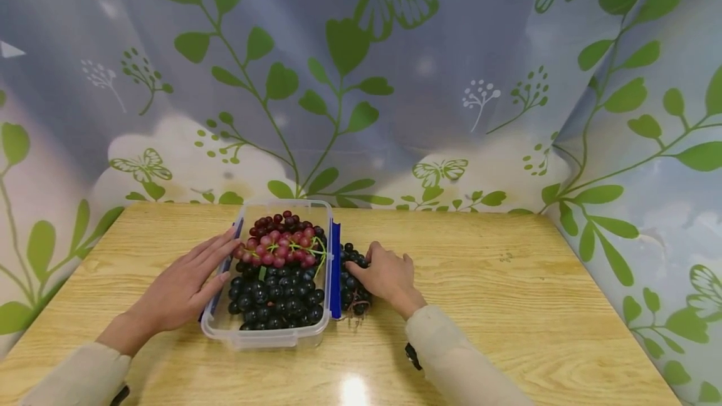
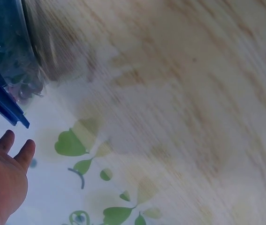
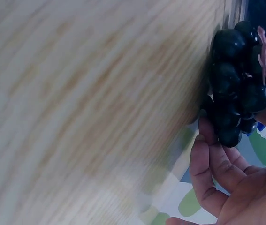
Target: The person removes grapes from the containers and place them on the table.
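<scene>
A clear plastic container (image 1: 265, 338) with blue side latches holds a red grape bunch (image 1: 279, 249) and black grapes (image 1: 276, 299). Against its left side rests my left hand (image 1: 183, 287), fingers stretched out near the blue latch. The left wrist view has that hand (image 2: 3, 180) low at the left, below a blue latch (image 2: 3, 98). On the table, right beside the container, lies another bunch of black grapes (image 1: 352, 296). My right hand (image 1: 386, 271) grips its far right part. In the right wrist view, thumb and fingers close around the end of these dark grapes (image 3: 229, 82), whose pinkish stem shows.
A wood-grain table (image 1: 507, 293) extends beneath everything. Behind it and along the sides hangs a cloth backdrop (image 1: 429, 93) printed with green leaves and butterflies. The container's raised right latch (image 1: 336, 274) stands between the container and the loose bunch.
</scene>
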Action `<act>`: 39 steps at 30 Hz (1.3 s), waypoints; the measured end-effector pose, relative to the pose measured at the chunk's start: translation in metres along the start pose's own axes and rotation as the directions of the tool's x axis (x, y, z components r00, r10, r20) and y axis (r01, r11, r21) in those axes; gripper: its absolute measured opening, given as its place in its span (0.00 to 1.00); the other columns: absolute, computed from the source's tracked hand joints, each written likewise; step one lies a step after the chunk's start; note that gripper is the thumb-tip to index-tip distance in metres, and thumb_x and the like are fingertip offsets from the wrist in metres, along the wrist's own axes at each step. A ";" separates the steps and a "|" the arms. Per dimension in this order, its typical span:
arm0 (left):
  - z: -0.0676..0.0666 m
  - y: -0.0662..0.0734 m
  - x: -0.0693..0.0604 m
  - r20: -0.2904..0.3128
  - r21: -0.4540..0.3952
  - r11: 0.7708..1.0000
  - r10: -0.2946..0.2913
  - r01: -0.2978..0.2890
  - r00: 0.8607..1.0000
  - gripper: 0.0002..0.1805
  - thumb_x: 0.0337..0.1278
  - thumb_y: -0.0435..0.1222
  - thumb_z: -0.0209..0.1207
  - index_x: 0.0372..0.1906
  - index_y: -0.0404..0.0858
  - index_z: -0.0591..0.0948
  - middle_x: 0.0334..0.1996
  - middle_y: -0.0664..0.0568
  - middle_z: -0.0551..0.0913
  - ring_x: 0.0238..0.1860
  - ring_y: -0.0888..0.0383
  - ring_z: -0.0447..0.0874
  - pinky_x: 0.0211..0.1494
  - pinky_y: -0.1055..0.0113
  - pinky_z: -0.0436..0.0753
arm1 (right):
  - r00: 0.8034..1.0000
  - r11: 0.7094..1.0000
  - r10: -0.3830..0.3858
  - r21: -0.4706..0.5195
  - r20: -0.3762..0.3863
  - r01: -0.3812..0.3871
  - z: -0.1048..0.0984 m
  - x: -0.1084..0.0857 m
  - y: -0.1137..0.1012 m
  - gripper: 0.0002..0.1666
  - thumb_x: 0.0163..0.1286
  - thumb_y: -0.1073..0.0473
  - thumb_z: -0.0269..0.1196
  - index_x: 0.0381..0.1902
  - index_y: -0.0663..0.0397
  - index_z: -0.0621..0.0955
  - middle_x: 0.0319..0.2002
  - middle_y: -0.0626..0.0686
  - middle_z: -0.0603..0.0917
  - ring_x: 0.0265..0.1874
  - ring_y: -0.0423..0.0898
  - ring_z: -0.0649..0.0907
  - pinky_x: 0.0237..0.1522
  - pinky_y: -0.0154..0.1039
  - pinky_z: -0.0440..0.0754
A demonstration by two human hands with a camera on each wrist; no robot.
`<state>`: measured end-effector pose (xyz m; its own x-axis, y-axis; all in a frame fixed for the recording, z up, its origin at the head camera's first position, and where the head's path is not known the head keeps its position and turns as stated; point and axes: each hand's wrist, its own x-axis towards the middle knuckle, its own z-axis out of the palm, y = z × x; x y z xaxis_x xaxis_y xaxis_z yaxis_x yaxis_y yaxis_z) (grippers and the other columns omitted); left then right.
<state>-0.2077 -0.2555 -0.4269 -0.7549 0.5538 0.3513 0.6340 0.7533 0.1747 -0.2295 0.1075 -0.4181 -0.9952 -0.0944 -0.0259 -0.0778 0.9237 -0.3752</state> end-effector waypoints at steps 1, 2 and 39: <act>0.000 0.000 0.000 -0.002 0.000 1.000 -0.002 0.002 1.000 0.35 0.70 0.40 0.51 0.76 0.47 0.52 0.75 0.49 0.52 0.72 0.48 0.52 0.71 0.65 0.51 | 1.000 1.000 -0.004 0.003 0.001 0.004 0.000 0.000 0.000 0.26 0.64 0.32 0.57 0.35 0.49 0.76 0.15 0.45 0.74 0.22 0.45 0.79 0.61 0.64 0.60; 0.000 0.000 0.000 -0.004 0.000 1.000 -0.004 0.004 1.000 0.34 0.70 0.41 0.50 0.76 0.47 0.52 0.74 0.50 0.52 0.72 0.48 0.53 0.71 0.66 0.50 | 1.000 1.000 -0.008 0.004 0.002 0.008 0.000 0.000 0.000 0.26 0.64 0.32 0.57 0.35 0.49 0.76 0.15 0.46 0.74 0.22 0.45 0.79 0.61 0.64 0.61; -0.004 -0.001 0.002 -0.011 0.133 0.990 0.046 -0.044 0.999 0.32 0.69 0.45 0.50 0.74 0.43 0.59 0.73 0.48 0.55 0.71 0.45 0.54 0.72 0.52 0.44 | 0.949 0.944 -0.293 -0.194 -0.119 0.267 -0.043 -0.001 0.011 0.36 0.72 0.33 0.44 0.71 0.42 0.66 0.69 0.58 0.65 0.67 0.59 0.64 0.64 0.58 0.61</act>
<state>-0.2095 -0.2562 -0.4230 -0.7234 0.5837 0.3687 0.6384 0.7689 0.0352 -0.2317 0.1334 -0.3822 -0.9285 -0.3154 0.1960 -0.3505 0.9188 -0.1817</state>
